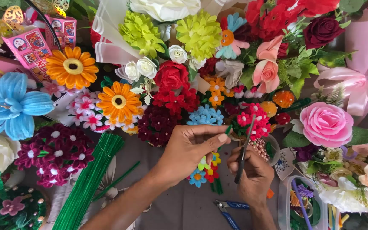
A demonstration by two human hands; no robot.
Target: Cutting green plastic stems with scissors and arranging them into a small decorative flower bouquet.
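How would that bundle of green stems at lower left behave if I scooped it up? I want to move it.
The green stems are thin, fuzzy, wire-like lengths lying loose, so they are probably light and bendy. Nothing visibly binds them, so some would likely slip out and scatter. Their fuzz may cling to the grey cloth.

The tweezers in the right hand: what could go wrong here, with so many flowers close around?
1. The tweezers reach up among small pink flowers; a slip might bend a petal.
2. The left hand covers most of the small bunch, so the grip on it may crush it.
3. The bead bowl beside the right hand could tip.
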